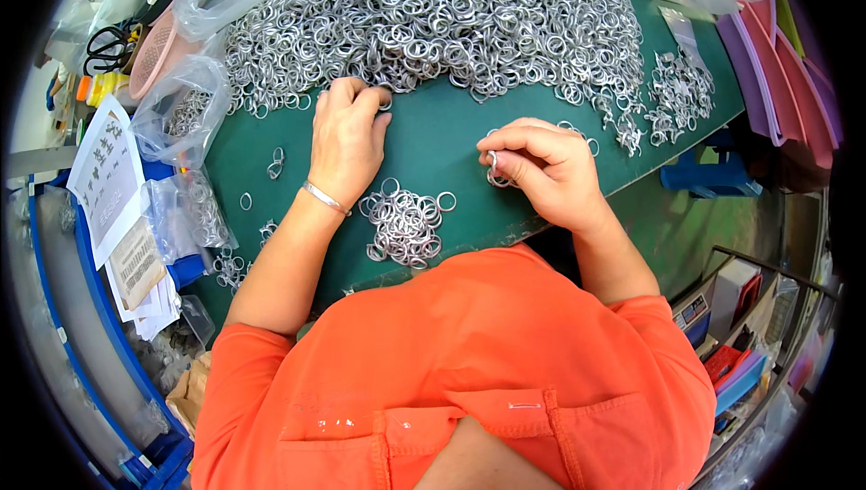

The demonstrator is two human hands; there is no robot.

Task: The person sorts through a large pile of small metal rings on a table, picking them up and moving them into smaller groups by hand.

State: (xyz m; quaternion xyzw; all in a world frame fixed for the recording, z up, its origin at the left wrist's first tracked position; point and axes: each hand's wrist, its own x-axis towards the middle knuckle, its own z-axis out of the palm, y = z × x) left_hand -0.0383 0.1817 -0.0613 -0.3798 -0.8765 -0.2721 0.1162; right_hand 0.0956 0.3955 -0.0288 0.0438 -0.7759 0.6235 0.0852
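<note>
A large heap of silver metal rings covers the far part of the green table. My left hand, with a bracelet at the wrist, is at the heap's near edge. Its fingers are curled, and a single ring shows at the tips of thumb and forefinger. On the right, my right hand pinches a metal ring between thumb and forefinger. More rings show under its curled fingers, partly hidden. Between my forearms lies a small pile of rings.
Linked metal pieces lie by a clear bag at the far right. Clear plastic bags, a pink basket, scissors and paper sheets crowd the left side. Pink and purple bins stand beyond the table's right edge.
</note>
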